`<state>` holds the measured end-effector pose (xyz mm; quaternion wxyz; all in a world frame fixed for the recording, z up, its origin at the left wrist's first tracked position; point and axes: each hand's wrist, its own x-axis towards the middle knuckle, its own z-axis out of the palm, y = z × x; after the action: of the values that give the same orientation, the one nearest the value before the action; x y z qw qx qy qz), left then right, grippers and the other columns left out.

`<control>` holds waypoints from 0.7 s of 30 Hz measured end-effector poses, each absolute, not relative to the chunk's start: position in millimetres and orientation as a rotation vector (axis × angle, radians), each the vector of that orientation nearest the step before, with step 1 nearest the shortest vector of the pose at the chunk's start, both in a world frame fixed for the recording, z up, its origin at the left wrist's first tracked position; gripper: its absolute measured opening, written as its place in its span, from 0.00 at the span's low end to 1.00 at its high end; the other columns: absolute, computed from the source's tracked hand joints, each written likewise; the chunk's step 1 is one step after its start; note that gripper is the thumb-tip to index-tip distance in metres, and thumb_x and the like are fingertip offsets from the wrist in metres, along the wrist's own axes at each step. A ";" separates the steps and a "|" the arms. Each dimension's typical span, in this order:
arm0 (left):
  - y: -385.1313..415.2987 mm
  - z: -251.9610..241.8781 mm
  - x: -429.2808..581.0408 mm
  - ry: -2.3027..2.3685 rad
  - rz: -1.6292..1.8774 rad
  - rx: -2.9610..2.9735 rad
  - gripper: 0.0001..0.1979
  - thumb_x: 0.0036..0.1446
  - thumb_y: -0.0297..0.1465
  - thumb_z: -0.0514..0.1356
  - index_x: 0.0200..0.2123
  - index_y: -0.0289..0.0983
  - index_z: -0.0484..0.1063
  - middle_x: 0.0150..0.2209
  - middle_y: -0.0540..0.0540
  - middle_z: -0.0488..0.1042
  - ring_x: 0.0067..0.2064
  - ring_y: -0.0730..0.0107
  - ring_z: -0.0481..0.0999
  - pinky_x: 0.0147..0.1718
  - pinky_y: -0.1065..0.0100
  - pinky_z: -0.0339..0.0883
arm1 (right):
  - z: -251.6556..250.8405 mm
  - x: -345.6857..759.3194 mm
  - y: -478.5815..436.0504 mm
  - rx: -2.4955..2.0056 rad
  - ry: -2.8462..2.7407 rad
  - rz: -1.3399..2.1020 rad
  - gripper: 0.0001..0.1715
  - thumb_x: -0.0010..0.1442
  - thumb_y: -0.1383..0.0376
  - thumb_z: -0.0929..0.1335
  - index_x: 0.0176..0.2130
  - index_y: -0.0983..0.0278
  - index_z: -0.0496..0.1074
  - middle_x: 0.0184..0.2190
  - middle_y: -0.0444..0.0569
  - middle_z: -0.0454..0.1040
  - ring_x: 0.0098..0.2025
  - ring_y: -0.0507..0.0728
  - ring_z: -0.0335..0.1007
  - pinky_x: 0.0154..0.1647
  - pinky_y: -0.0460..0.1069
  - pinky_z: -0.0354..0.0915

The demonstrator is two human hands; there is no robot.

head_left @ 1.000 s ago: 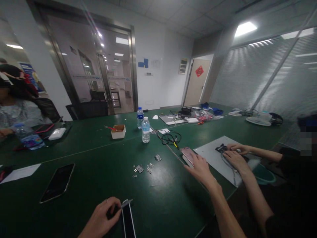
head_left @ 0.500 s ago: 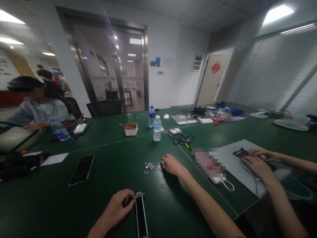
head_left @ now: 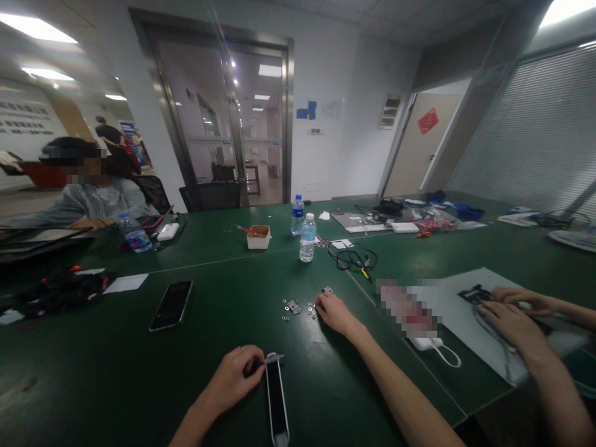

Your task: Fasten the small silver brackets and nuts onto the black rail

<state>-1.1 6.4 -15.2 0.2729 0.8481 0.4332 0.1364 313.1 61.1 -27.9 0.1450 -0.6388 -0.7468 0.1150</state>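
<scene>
My left hand [head_left: 237, 374] is closed in a pinch on a small grey metal piece [head_left: 274, 358]. That piece lies across the far end of a long, narrow frame [head_left: 277, 397] with white edges and a dark middle. Farther forward, my right hand [head_left: 339, 313] is low over the green table with its fingers curled. Whatever is inside those fingers is hidden. A small metal plate [head_left: 328, 290] shows just beyond its knuckles. To its left are several small nuts or washers [head_left: 310, 308] and a flat metal bracket [head_left: 293, 307].
A phone [head_left: 171, 305] lies to the left. Two water bottles [head_left: 307, 239], a small box [head_left: 258, 238] and a black cable [head_left: 356, 257] are ahead. At right, another person's hands [head_left: 512, 316] work over a grey board [head_left: 484, 279]. Someone else sits at far left.
The view has swung left, so the table's contents appear farther right. My right hand has drawn slightly rightward from the washers, and a metal plate now shows beyond it. My left hand keeps its pinch.
</scene>
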 end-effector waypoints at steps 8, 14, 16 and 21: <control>3.5 -8.4 2.7 1.166 0.350 2.280 0.07 0.60 0.28 0.56 0.39 0.37 0.73 0.34 0.50 0.71 0.34 0.68 0.69 0.33 0.71 0.63 | -23.6 319.7 57.1 -1.761 -2.096 0.341 0.07 0.63 0.69 0.63 0.39 0.65 0.70 0.38 0.51 0.72 0.40 0.55 0.69 0.42 0.48 0.60; 1.7 -7.4 2.9 1.185 0.345 2.256 0.06 0.60 0.29 0.56 0.39 0.38 0.72 0.35 0.50 0.71 0.35 0.68 0.70 0.33 0.71 0.64 | -14.7 301.5 40.0 -1.559 -2.140 0.403 0.05 0.59 0.71 0.64 0.35 0.64 0.69 0.32 0.46 0.72 0.34 0.52 0.67 0.37 0.46 0.61; 1.1 -6.7 3.0 1.188 0.339 2.256 0.06 0.60 0.30 0.56 0.39 0.38 0.72 0.34 0.50 0.71 0.35 0.68 0.70 0.33 0.71 0.63 | -13.2 287.4 31.7 -1.440 -2.173 0.494 0.05 0.55 0.72 0.64 0.34 0.64 0.70 0.29 0.44 0.71 0.31 0.52 0.66 0.33 0.45 0.60; 1.3 -6.6 3.1 1.189 0.340 2.264 0.07 0.61 0.31 0.56 0.40 0.37 0.72 0.34 0.50 0.71 0.34 0.68 0.69 0.33 0.70 0.62 | -11.0 254.4 15.4 -1.234 -2.263 0.673 0.09 0.50 0.74 0.65 0.32 0.64 0.71 0.26 0.42 0.70 0.28 0.50 0.64 0.31 0.44 0.60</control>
<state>3.1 1.3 -6.6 0.2772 0.8433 0.4428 0.1267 254.4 15.4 -11.0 0.2367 -0.4500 -0.8254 0.2454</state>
